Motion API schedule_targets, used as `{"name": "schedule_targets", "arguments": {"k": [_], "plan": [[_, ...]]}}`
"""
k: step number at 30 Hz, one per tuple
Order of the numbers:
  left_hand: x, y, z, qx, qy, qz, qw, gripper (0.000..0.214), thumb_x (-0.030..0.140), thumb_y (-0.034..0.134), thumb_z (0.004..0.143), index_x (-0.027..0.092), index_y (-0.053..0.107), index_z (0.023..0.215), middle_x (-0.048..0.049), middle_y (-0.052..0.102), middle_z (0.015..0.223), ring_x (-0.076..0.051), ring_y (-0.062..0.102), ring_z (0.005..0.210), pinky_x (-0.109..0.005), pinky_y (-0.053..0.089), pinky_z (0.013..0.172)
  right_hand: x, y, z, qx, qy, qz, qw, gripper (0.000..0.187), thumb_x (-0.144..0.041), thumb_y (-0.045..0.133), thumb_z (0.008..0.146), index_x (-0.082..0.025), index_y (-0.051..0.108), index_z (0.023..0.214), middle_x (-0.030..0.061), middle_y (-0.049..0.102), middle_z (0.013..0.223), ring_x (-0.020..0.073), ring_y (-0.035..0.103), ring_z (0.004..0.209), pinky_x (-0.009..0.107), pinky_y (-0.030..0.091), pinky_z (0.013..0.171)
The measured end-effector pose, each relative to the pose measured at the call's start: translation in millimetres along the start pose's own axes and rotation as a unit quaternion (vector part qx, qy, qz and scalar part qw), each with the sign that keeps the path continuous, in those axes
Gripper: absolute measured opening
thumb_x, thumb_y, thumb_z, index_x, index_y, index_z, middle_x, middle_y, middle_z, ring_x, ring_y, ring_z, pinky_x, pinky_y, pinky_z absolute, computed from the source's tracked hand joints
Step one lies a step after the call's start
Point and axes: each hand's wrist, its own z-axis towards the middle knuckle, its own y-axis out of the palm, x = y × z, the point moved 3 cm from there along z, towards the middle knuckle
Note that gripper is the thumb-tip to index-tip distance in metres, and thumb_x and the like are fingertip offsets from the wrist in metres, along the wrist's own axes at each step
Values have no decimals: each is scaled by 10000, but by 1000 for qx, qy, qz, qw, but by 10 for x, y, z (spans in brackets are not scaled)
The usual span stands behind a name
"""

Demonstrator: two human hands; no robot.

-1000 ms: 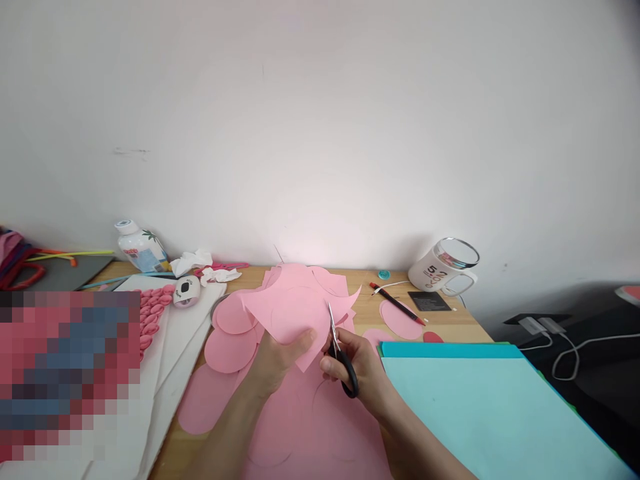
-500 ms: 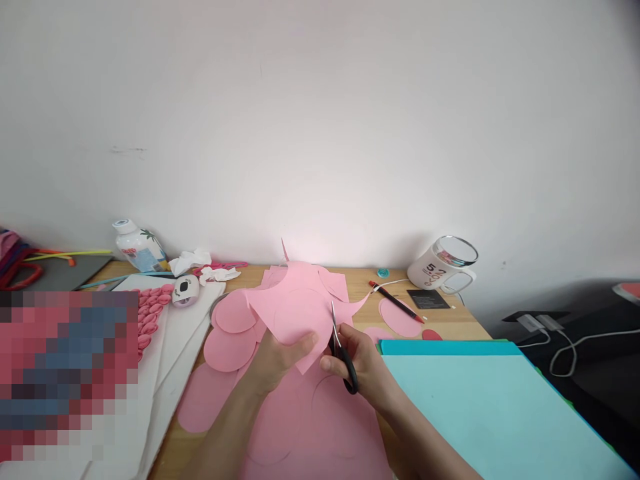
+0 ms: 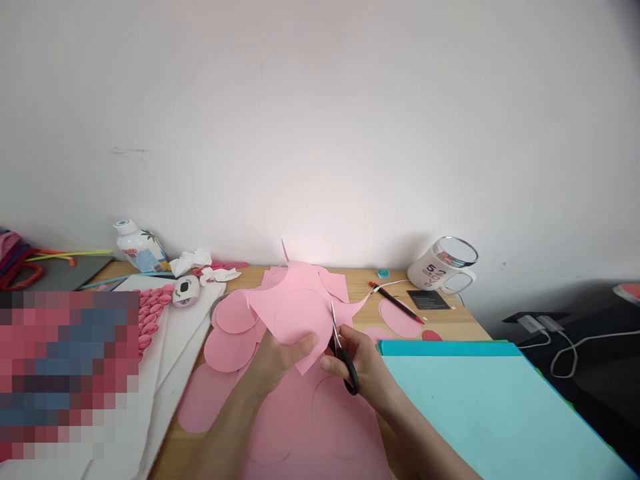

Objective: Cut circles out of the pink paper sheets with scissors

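My left hand (image 3: 285, 357) grips a piece of pink paper (image 3: 300, 313), its thumb on top and its other fingers hidden underneath. A faint curved line is drawn on that paper, and cut strips curl off its edges. In my right hand (image 3: 357, 357) is a pair of scissors (image 3: 349, 367) with black handles. Their blades point up and away, at the right edge of the paper. Under both hands lies a larger pink sheet (image 3: 320, 427) with drawn curves. Several cut pink paper circles (image 3: 230, 350) overlap left of my left hand.
Right of my hands lies a pale blue sheet stack (image 3: 490, 407). Behind it are a black and red pen (image 3: 397, 303), a white mug (image 3: 435, 267) and a black card (image 3: 429, 299). A white bottle (image 3: 140, 247) and tissues (image 3: 190, 261) stand back left.
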Motion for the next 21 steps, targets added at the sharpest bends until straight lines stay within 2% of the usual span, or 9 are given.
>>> {"name": "schedule_targets", "arguments": {"k": [3,9,17,21], "plan": [[-19,-3,1,-15,-9,6,1000,449,288,740,668,176,609,1083,-113,657,1128,-304,537,1132,-452,439,945,11,-7,3,1,3,-12,1000,488,-514,790,574,-197,430,664,-76,368,543,80,302,496,215,244,449],[-68,-44,6,28,-1,17,999,459,353,765,618,169,645,1021,-123,679,1066,-329,543,1115,-484,425,947,47,-18,8,-6,2,-11,1000,447,-474,793,593,-193,456,677,-80,364,535,76,286,487,213,232,442],[-14,-50,10,-28,-11,20,999,428,308,731,683,173,606,1069,-106,656,1123,-288,562,1088,-422,453,922,53,-16,5,-6,-1,8,1000,408,-428,799,605,-187,480,684,-85,360,532,72,274,483,213,223,443],[-24,-47,10,-25,-10,20,999,419,305,728,682,174,602,1059,-95,668,1087,-280,579,1052,-411,473,885,68,-16,-2,-8,9,22,1000,389,-401,805,607,-184,495,697,-86,360,534,70,274,478,214,218,443]]}}
